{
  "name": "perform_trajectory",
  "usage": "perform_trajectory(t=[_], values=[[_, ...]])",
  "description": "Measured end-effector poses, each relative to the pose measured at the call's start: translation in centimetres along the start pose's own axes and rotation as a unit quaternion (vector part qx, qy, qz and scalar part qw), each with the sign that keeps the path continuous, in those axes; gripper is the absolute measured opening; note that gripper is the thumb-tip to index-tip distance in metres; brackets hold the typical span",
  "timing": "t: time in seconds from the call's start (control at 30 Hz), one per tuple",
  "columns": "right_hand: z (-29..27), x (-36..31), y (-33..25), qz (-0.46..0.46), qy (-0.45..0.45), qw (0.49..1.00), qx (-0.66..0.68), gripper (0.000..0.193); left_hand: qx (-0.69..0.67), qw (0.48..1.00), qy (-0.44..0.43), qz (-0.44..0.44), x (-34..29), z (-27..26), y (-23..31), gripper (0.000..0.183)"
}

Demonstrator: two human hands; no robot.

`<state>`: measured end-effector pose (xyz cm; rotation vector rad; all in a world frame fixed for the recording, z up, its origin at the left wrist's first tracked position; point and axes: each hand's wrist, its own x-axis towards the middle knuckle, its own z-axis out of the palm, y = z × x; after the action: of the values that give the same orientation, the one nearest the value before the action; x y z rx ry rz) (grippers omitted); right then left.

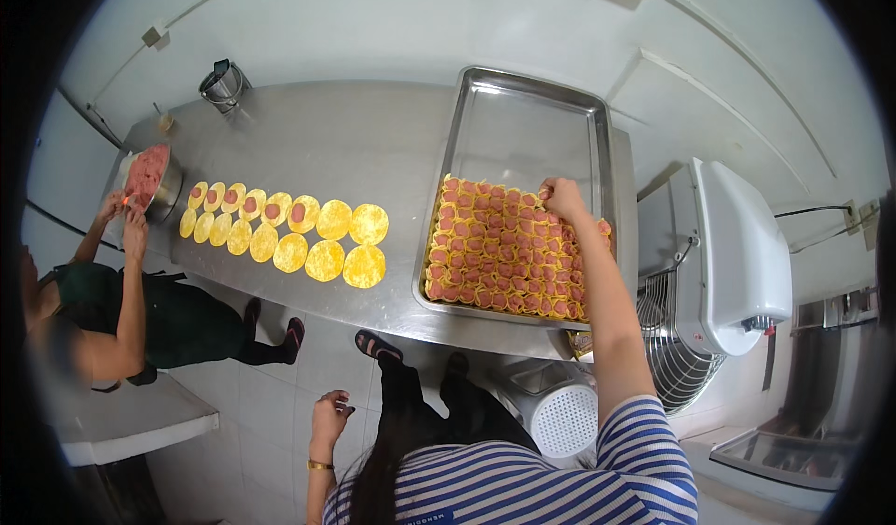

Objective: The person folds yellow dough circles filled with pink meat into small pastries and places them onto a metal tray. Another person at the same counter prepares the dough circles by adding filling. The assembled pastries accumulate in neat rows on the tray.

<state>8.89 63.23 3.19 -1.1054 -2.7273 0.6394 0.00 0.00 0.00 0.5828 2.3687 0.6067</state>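
Over the large metal tray (534, 140), my right hand (562, 198) is closed, its fingertips pinching a small open-topped meat dumpling at the back row; the fingers hide most of it. Packed rows of such dumplings (504, 254), pink meat in yellow wrappers, fill the near part of the tray. My left hand (330, 418) hangs low at my side, off the table, holding nothing, its fingers loosely bent and apart. Left of the tray, round yellow wrappers (363, 266) lie in two rows on the table. Several in the far row carry a lump of meat (299, 212).
At the left, a co-worker's hands (131, 210) are beside a metal bowl of minced meat (149, 175). A small metal pail (224, 86) stands at the back of the steel table (373, 124). A white mixer (719, 254) is on the right; a white stool (563, 420) stands below.
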Motion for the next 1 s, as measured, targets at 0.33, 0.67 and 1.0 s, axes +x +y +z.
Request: perform_trajectory(t=[0.33, 0.67, 1.0], values=[[-1.4, -0.6, -1.3, -0.009, -0.035, 0.997, 0.072, 0.021, 0.026, 0.998, 0.010, 0.051, 3.0, -0.4, 2.6, 0.030], [-1.9, 0.2, 0.0, 0.009, -0.085, 0.995, 0.056, 0.020, 0.036, 0.997, -0.030, 0.060, 2.4, 0.9, 1.5, 0.031], [-0.3, 0.9, 0.6, 0.015, -0.097, 0.995, 0.019, 0.018, 0.041, 0.996, -0.066, 0.031, 2.5, 0.1, -0.6, 0.031]])
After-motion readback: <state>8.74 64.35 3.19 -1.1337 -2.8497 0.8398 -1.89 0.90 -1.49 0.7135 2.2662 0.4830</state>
